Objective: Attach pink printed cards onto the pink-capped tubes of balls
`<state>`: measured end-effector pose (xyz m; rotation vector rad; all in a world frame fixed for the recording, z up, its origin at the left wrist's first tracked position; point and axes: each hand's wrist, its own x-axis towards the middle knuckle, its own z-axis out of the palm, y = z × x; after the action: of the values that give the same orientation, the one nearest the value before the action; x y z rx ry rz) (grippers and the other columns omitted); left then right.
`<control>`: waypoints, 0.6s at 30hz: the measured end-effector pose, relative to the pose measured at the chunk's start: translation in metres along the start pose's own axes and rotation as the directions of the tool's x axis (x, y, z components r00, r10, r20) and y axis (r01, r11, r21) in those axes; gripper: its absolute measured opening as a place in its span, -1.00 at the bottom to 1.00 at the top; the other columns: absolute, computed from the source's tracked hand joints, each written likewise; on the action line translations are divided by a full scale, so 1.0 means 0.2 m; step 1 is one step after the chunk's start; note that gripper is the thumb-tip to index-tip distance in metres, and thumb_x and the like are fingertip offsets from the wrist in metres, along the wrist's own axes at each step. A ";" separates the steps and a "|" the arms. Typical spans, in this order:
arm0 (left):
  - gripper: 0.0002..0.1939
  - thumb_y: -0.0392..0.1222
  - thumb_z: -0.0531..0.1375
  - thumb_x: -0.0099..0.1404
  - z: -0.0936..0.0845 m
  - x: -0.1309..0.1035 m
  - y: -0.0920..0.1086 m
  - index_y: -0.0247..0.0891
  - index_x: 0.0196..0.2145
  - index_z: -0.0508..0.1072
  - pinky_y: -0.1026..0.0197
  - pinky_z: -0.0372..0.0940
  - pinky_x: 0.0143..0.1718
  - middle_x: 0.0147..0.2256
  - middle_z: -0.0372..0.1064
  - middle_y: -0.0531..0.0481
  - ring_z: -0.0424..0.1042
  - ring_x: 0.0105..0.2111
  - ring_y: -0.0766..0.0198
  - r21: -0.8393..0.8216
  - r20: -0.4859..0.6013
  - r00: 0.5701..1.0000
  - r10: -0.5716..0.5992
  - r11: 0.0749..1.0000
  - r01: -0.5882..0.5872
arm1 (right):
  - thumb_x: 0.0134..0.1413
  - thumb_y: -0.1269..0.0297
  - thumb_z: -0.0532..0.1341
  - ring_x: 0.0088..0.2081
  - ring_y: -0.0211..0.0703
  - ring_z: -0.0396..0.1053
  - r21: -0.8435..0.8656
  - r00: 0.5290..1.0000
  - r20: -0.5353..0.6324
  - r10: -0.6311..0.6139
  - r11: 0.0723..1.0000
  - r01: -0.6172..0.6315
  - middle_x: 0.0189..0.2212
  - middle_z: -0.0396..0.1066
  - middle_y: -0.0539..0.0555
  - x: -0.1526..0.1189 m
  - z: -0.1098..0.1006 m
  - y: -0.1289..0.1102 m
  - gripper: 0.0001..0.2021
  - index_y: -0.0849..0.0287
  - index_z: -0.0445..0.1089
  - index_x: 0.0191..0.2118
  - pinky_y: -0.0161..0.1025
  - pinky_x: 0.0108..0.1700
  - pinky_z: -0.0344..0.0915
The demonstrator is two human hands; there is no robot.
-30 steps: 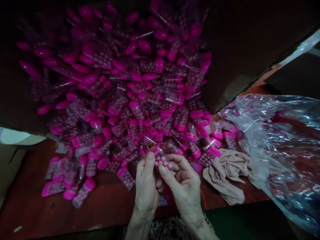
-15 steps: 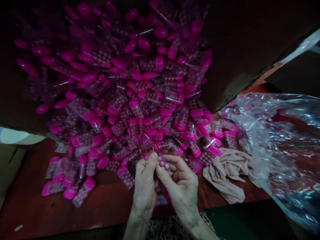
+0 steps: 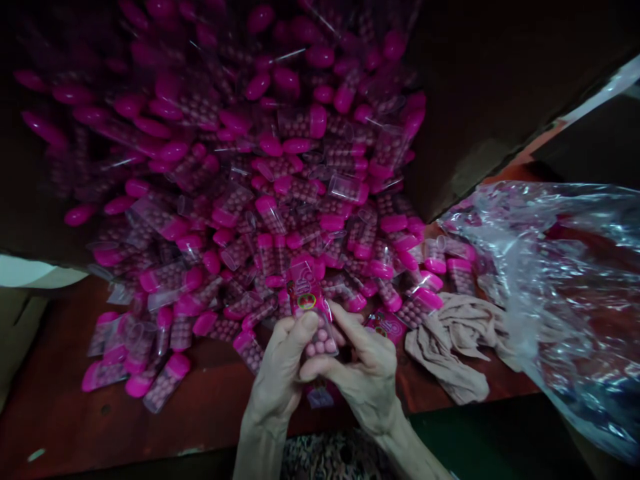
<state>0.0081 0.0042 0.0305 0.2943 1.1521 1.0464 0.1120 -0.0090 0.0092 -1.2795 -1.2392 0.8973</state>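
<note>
A small clear candy container [image 3: 323,341] filled with pink balls is held upright in front of me. Around its upper part sits a pink printed label [image 3: 303,283] with a yellow-ringed emblem. My left hand [image 3: 280,370] pinches the container, its thumb lying on the front. On the other side my right hand [image 3: 367,370] has its fingers along the container's edge and its thumb below the bottom end. Just under the hands, another pink printed piece [image 3: 320,393] is partly hidden.
A big heap of pink-capped candy containers [image 3: 270,213] spills from a dark box [image 3: 480,87] onto the red-brown tabletop [image 3: 210,407]. More labels [image 3: 387,325], a crumpled beige cloth [image 3: 450,347] and a clear plastic bag [image 3: 565,287] are at the right.
The container has come more fully into view, its label now facing me. My right thumb has shifted from its front down to below the bottom end.
</note>
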 end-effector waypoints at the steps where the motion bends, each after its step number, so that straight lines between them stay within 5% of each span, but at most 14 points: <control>1: -0.67 -0.02 0.36 -0.10 0.00 0.00 -0.01 -0.36 -0.63 0.40 0.39 0.22 -0.58 -0.65 0.35 0.02 0.31 -0.62 0.41 -0.004 0.003 1.000 -0.012 1.000 0.012 | -0.48 0.22 0.48 -0.58 -0.17 0.41 0.004 1.000 0.004 -0.020 1.000 0.020 -0.55 0.51 -0.04 0.01 -0.01 0.00 -0.43 0.06 0.48 -0.15 -0.26 -0.46 0.42; 5: -0.69 0.01 0.30 -0.01 0.00 -0.01 -0.01 -0.34 -0.58 0.43 0.33 0.27 -0.50 -0.61 0.38 -0.01 0.35 -0.56 0.34 0.041 0.010 0.999 0.046 0.998 -0.046 | -0.49 0.24 0.49 -0.52 -0.12 0.45 0.051 0.998 0.060 -0.015 0.999 0.012 -0.50 0.54 -0.04 0.03 -0.03 -0.02 -0.43 0.03 0.49 -0.15 -0.21 -0.39 0.45; 10: -0.72 -0.01 0.28 0.03 -0.05 -0.01 0.01 -0.32 -0.56 0.44 0.33 0.25 -0.49 -0.61 0.36 0.05 0.34 -0.57 0.35 0.302 0.017 0.965 0.262 0.919 -0.254 | -0.02 0.37 0.26 -0.54 -0.20 0.44 0.062 0.989 0.148 0.010 0.998 -0.020 -0.50 0.53 0.00 0.03 -0.03 -0.01 -0.77 0.06 0.51 -0.18 -0.28 -0.45 0.41; 14: -0.74 -0.02 0.26 0.07 -0.02 -0.01 0.00 -0.30 -0.53 0.45 0.33 0.24 -0.50 -0.63 0.33 0.08 0.30 -0.60 0.38 0.143 0.006 0.955 0.296 0.945 -0.294 | -0.01 0.33 0.27 -0.50 -0.23 0.42 0.106 0.988 0.114 0.103 0.988 -0.116 -0.51 0.50 -0.01 0.01 -0.01 0.00 -0.91 0.09 0.53 -0.35 -0.33 -0.42 0.37; 18: -0.72 -0.01 0.31 -0.01 0.04 -0.01 -0.02 -0.30 -0.58 0.43 0.32 0.27 -0.46 -0.64 0.32 0.09 0.30 -0.60 0.40 -0.032 -0.127 0.960 0.250 0.966 -0.256 | -0.16 0.27 0.36 -0.47 -0.24 0.38 0.167 0.972 0.112 0.206 0.961 -0.222 -0.51 0.43 -0.03 0.00 0.02 0.00 -0.87 0.13 0.49 -0.39 -0.36 -0.43 0.31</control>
<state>0.0160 0.0036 0.0320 0.3504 1.2184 1.3311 0.1087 -0.0081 0.0096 -1.2547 -1.0778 1.2091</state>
